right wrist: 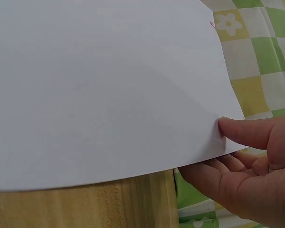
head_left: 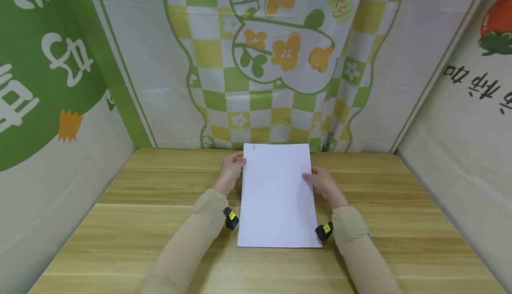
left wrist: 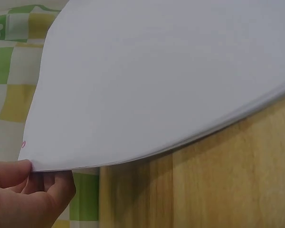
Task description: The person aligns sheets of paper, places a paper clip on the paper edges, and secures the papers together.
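A stack of white paper [head_left: 276, 200] lies upright-oriented in the middle of the wooden table, its far part lifted and its near edge close to the tabletop. A small red paper clip [head_left: 254, 147] sits on the far edge near the left corner. My left hand [head_left: 232, 169] pinches the left edge near that corner, thumb on top and fingers underneath, as the left wrist view shows. On the right edge, a little lower down, my right hand [head_left: 323, 182] grips the sheets, with its thumb [right wrist: 242, 130] on the top face and the fingers below.
The wooden table [head_left: 140, 223] reaches back to a green and yellow checked curtain [head_left: 276, 102]. Printed cloth walls [head_left: 32, 120] stand along both sides. A small black camera is strapped at each wrist, close to the paper's side edges.
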Motion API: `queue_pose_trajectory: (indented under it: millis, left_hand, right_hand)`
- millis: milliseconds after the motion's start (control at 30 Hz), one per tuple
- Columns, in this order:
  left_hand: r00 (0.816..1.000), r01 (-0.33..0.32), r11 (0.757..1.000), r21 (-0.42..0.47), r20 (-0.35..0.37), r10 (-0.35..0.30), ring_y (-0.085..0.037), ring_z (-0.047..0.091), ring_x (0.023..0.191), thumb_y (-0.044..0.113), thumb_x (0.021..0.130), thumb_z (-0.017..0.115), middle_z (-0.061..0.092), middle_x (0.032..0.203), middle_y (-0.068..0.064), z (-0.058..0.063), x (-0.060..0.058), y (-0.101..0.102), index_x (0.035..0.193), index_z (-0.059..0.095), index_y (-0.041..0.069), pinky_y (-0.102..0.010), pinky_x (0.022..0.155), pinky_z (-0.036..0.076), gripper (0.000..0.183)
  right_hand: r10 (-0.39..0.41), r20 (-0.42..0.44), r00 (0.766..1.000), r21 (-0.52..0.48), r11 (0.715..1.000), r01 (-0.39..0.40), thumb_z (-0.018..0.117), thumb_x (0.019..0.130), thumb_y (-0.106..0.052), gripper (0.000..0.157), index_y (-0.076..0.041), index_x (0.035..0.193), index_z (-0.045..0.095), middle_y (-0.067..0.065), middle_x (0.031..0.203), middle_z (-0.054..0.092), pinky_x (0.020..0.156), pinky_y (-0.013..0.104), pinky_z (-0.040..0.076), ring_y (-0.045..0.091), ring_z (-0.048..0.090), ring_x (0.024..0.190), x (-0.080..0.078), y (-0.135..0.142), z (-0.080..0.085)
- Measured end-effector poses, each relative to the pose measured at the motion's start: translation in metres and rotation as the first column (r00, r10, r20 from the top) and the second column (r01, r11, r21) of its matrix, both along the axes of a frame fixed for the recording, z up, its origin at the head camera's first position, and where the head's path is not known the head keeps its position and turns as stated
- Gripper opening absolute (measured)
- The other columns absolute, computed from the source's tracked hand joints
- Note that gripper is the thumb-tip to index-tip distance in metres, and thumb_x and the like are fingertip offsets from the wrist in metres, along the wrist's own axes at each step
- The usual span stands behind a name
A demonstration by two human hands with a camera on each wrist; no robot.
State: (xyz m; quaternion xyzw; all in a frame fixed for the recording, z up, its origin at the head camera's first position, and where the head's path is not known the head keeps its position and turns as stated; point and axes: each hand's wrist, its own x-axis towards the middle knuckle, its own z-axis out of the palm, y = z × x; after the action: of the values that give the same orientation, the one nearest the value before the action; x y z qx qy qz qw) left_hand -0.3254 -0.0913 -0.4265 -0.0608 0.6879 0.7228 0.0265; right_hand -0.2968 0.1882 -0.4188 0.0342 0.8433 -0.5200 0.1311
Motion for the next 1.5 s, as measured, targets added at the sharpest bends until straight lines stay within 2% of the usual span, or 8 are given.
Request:
queue_pose_trajectory:
  millis: [233,367,467,633,833,1033,1267,1500]
  left_hand:
    - [0.999,0.022,0.999,-0.037,0.030,-0.021,-0.031,0.057,0.110,0.007,0.096,0.048,0.053,0.130,-0.021,-0.002,0.000,0.002,0.138,0.046,0.007,-0.043,0.091,0.049,0.041]
    - [0.998,0.047,0.996,-0.079,0.040,-0.044,-0.030,0.056,0.111,0.007,0.096,0.050,0.053,0.130,-0.021,-0.004,-0.001,0.003,0.140,0.044,0.008,-0.040,0.091,0.048,0.045]
    - [0.997,0.056,0.993,-0.104,0.050,-0.051,-0.028,0.056,0.112,0.007,0.095,0.051,0.053,0.131,-0.020,-0.008,-0.004,0.003,0.141,0.043,0.008,-0.038,0.089,0.049,0.046]
    - [0.996,0.071,0.989,-0.129,0.070,-0.062,-0.027,0.058,0.108,0.008,0.095,0.053,0.054,0.130,-0.020,-0.011,-0.004,0.003,0.142,0.042,0.009,-0.032,0.081,0.049,0.048]
    - [0.991,0.105,0.986,-0.132,0.099,-0.092,-0.029,0.053,0.116,0.008,0.095,0.053,0.048,0.136,-0.020,-0.012,-0.004,0.003,0.143,0.039,0.007,-0.039,0.092,0.046,0.050]
    - [0.987,0.128,0.979,-0.160,0.113,-0.111,-0.029,0.045,0.125,0.013,0.095,0.054,0.036,0.148,-0.015,-0.013,-0.006,0.001,0.143,0.038,0.008,-0.043,0.096,0.042,0.051]
    - [0.986,0.142,0.976,-0.162,0.104,-0.126,-0.024,0.050,0.111,0.012,0.095,0.054,0.043,0.141,-0.015,-0.016,-0.007,0.000,0.142,0.040,0.007,-0.033,0.084,0.043,0.050]
    - [0.987,0.135,0.981,-0.137,0.103,-0.122,-0.016,0.054,0.090,0.006,0.094,0.052,0.055,0.126,-0.019,-0.017,-0.009,0.001,0.141,0.040,0.002,-0.026,0.077,0.046,0.048]
  right_hand:
    - [0.022,0.003,1.000,0.035,0.999,-0.022,0.047,0.098,-0.014,0.051,0.011,0.140,0.032,0.030,0.146,0.032,0.103,0.055,0.037,0.042,0.038,0.131,-0.003,0.002,-0.005]
    - [0.017,-0.004,1.000,0.108,0.994,-0.016,0.050,0.097,-0.016,0.051,0.011,0.138,0.036,0.030,0.143,0.037,0.103,0.052,0.038,0.039,0.043,0.125,-0.005,0.003,-0.008]
    - [0.016,0.004,1.000,0.153,0.988,-0.016,0.052,0.096,-0.018,0.050,0.009,0.136,0.040,0.028,0.138,0.043,0.097,0.049,0.042,0.035,0.047,0.116,-0.008,0.004,-0.011]
    - [0.028,0.031,0.999,0.171,0.985,-0.033,0.052,0.096,-0.017,0.049,0.007,0.137,0.041,0.027,0.138,0.043,0.095,0.048,0.043,0.035,0.047,0.115,-0.011,0.004,-0.015]
    - [0.041,0.028,0.999,0.169,0.985,-0.045,0.053,0.094,-0.015,0.046,0.007,0.134,0.044,0.025,0.131,0.048,0.088,0.042,0.046,0.030,0.049,0.106,-0.013,0.005,-0.018]
    - [0.031,0.043,0.999,0.165,0.986,-0.038,0.053,0.094,-0.012,0.051,0.009,0.138,0.039,0.028,0.138,0.043,0.095,0.045,0.046,0.035,0.048,0.117,-0.015,0.006,-0.022]
    - [0.012,0.067,0.998,0.153,0.988,-0.022,0.053,0.094,-0.011,0.051,0.010,0.138,0.037,0.029,0.140,0.040,0.098,0.046,0.044,0.038,0.045,0.124,-0.015,0.006,-0.021]
    - [-0.012,0.093,0.996,0.128,0.992,0.000,0.053,0.094,-0.010,0.050,0.008,0.138,0.039,0.026,0.136,0.044,0.095,0.044,0.046,0.031,0.050,0.114,-0.018,0.006,-0.019]
